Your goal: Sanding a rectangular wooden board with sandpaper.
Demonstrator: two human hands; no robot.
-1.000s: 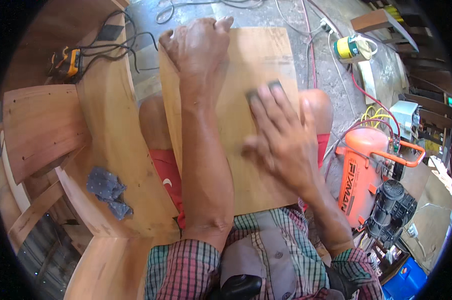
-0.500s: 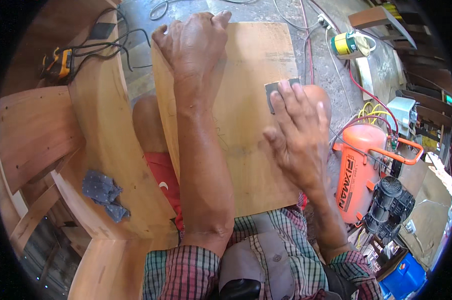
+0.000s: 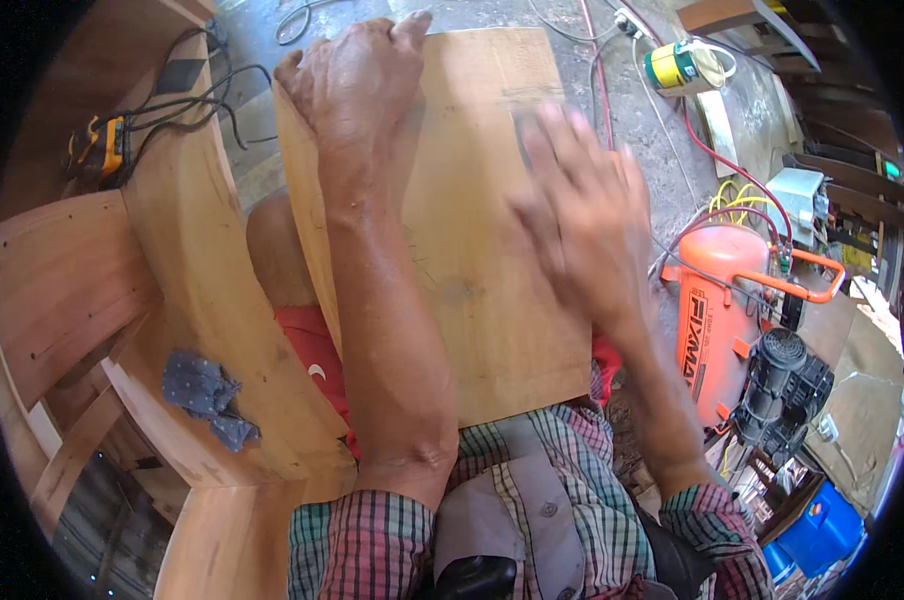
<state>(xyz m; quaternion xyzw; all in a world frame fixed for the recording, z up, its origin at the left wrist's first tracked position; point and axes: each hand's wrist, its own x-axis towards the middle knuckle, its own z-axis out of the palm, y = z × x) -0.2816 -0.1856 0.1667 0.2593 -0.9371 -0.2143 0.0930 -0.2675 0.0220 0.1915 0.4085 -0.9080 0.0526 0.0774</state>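
Note:
A flat wooden board (image 3: 462, 230) lies across my lap, with faint pencil marks and a dark knot on its face. Over its far left corner, my left hand (image 3: 357, 85) is closed, the fingers curled past the edge. My right hand (image 3: 587, 215), smeared by motion, presses a dark piece of sandpaper (image 3: 523, 128) against the board's right side. Most of the sandpaper is hidden under those fingers; only a sliver shows at their left.
On the left, a wooden panel structure (image 3: 187, 240) carries a crumpled dotted cloth (image 3: 204, 395) and a yellow-black power tool (image 3: 100, 145) with black cords. To the right stand an orange air compressor (image 3: 717, 310), a green-yellow can (image 3: 684, 67) and a blue container (image 3: 822, 525). Hoses cross the floor.
My right hand has slid the sandpaper farther away along the board's right side. The whole view has shifted slightly; my left hand keeps its hold on the board.

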